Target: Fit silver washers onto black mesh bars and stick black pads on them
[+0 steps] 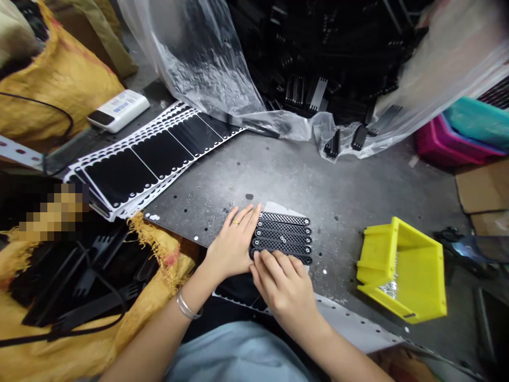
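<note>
Several black latticed plastic strips (284, 227) lie side by side on a light grey plate (276, 207) near the table's front edge. Small light rings show at the strips' ends, and a few small bright pieces lie on their middle. My left hand (235, 241) rests along the left ends, its fingers stretched out and pointing away from me. Across the near strip, my right hand (289, 286) has its fingers bent and pressed together, thumb and index meeting by the strip's left corner. Whatever is between those fingertips is hidden.
On the right stands a yellow bin (377, 250) with small shiny metal parts (390, 286). Black printed sheets (161, 154) are stacked left, near a white device (119, 110). A clear plastic bag (214, 74) of black parts lies behind; a yellow sack (153, 323) stands below left.
</note>
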The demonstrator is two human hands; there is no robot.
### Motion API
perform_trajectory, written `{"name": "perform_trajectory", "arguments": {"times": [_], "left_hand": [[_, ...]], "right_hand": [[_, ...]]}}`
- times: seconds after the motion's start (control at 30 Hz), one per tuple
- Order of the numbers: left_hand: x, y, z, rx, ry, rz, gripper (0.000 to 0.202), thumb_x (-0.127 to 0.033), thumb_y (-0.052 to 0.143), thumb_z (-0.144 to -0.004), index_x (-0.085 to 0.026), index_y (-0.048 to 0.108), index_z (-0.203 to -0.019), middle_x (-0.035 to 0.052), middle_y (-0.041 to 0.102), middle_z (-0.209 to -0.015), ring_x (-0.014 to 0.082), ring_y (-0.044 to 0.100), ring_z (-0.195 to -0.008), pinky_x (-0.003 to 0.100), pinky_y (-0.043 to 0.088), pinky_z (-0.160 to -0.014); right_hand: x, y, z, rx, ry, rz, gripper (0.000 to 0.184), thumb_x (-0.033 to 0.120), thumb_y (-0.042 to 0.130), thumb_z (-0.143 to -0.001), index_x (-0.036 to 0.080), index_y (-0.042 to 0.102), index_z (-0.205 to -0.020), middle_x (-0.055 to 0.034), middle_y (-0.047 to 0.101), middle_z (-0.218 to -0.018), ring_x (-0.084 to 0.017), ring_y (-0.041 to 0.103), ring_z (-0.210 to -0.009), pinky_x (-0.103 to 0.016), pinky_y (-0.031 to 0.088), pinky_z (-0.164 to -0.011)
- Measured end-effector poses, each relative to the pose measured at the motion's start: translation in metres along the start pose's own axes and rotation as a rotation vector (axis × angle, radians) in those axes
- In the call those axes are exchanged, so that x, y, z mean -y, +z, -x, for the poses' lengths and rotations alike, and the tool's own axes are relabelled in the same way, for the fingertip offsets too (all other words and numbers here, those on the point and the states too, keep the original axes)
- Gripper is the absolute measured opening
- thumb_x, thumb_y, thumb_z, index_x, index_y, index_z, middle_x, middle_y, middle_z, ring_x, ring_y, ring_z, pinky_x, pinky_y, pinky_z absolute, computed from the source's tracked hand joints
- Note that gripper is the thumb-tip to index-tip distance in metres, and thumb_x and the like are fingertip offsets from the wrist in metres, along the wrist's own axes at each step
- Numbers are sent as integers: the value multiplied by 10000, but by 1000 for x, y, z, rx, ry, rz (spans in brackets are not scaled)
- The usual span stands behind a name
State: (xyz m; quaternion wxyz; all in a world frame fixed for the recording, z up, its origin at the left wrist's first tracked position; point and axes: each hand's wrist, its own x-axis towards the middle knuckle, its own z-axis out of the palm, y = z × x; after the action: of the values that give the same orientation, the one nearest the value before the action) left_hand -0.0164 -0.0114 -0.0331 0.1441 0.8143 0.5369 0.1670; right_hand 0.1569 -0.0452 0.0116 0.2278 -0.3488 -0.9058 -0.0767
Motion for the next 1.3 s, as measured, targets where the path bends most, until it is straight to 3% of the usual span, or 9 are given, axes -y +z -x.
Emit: {"name": "perform_trajectory", "arguments": {"times": [0.23,0.4,0.53,0.7,0.87,0.97,1.03,1.13,1.3], "left_hand": [[3,3,0,-9,6,-23,946,-204,508,-850,-51,44,-1660,204,391,-1660,304,307,-1578,508,169,-1309],[3,3,-1,-7,12,-43,933,-198,513,-839,-29,84,-1650,212,400,-1652,306,317,-1571,505,174,-1308],[3,2,0,-9,2,-41,928,-201,515,-835,-31,101,-1648,212,397,-1654,302,326,-1568,509,185,-1305],[1,2,0,-22,3,-9,999,-280,574,-793,-36,114,-1646,229,398,-1649,326,336,-1563,532,189,-1302],[1,2,0,-36,2,14,1067,-385,635,-780,-58,107,-1648,235,384,-1653,349,343,-1557,556,194,-1296],[0,3,1,-27,-4,8,1109,-433,660,-764,-40,105,-1640,248,382,-1650,357,337,-1558,563,181,-1302],[0,3,2,-20,-9,-8,1073,-396,635,-785,-46,95,-1643,240,386,-1651,343,339,-1560,550,186,-1303],[0,3,2,-20,-20,-42,968,-248,548,-825,-73,80,-1653,212,400,-1653,302,334,-1568,515,199,-1302],[1,2,3,-10,-20,-40,940,-188,516,-843,-80,61,-1659,199,391,-1661,287,307,-1582,505,189,-1306]], "right_hand": [[20,2,-8,70,115,75,170,105,559,-1003,66,718,-1050,-133,736,-973,-238,625,-907,-387,419,-791],[34,6,-14,73,191,120,215,80,501,-1001,94,712,-966,-90,680,-847,-227,554,-782,-388,372,-696],[31,5,-9,67,226,100,203,79,509,-993,100,711,-1004,-109,704,-924,-220,568,-822,-387,388,-716],[-8,-1,0,61,-9,-78,183,159,576,-1011,129,700,-1142,-88,731,-1030,-188,590,-884,-358,414,-741],[-51,-2,-12,139,-343,-103,147,147,568,-1015,153,694,-939,-18,634,-818,-159,532,-761,-351,360,-674],[-60,-1,-20,152,-474,-111,158,172,565,-1024,158,685,-921,-14,612,-819,-162,526,-774,-354,344,-670],[-52,1,-21,152,-480,-95,190,151,567,-1011,164,671,-853,-17,594,-806,-169,514,-760,-361,336,-662],[-25,4,-16,129,-363,-12,240,81,578,-956,162,635,-737,-33,558,-765,-185,491,-719,-373,317,-639],[3,8,-11,73,-168,54,226,73,580,-943,155,637,-741,-63,586,-772,-193,484,-696,-377,334,-624]]}}
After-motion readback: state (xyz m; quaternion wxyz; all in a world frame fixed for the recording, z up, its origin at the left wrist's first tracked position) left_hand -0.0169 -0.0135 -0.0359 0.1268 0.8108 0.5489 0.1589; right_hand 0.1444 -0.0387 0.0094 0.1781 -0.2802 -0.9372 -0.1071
